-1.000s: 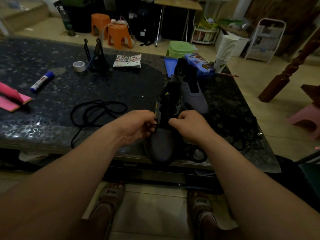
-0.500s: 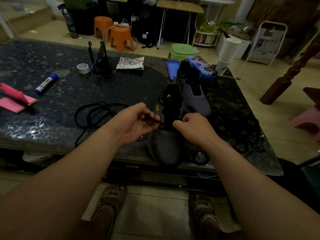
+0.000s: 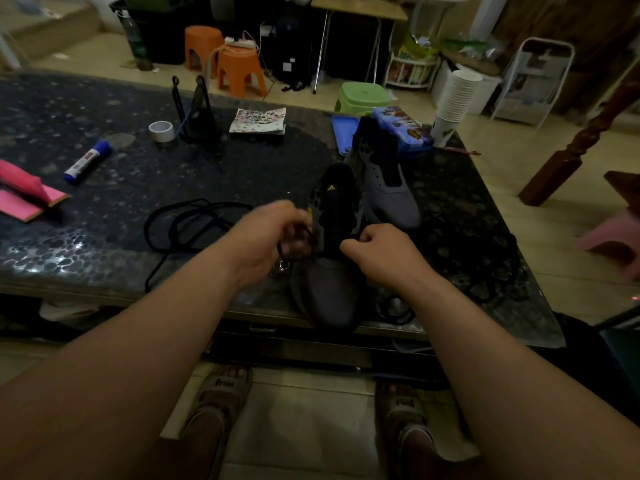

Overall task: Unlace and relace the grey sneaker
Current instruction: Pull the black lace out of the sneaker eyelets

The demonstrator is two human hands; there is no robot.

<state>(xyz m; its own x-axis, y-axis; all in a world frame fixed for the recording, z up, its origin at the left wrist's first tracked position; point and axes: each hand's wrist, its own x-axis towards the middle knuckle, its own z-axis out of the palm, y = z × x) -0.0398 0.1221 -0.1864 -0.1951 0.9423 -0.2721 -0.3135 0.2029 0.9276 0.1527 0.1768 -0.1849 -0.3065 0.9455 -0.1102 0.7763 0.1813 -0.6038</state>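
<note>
Speckled table (image 3: 104,237): two grey sneakers (image 3: 388,192); left grip (image 3: 266,244) round lace (image 3: 280,250), right grip (image 3: 377,254) on near sneaker (image 3: 332,292).

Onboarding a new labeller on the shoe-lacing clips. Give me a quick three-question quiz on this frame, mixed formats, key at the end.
1. True or false: the second grey sneaker stands behind the near grey sneaker, farther from the person.
2. What does the left hand pinch? A) tape roll B) black lace C) glue stick
3. Fill in: the stack of paper cups stands at the table's far ____ corner.
Key: 1 true; 2 B; 3 right.
</note>
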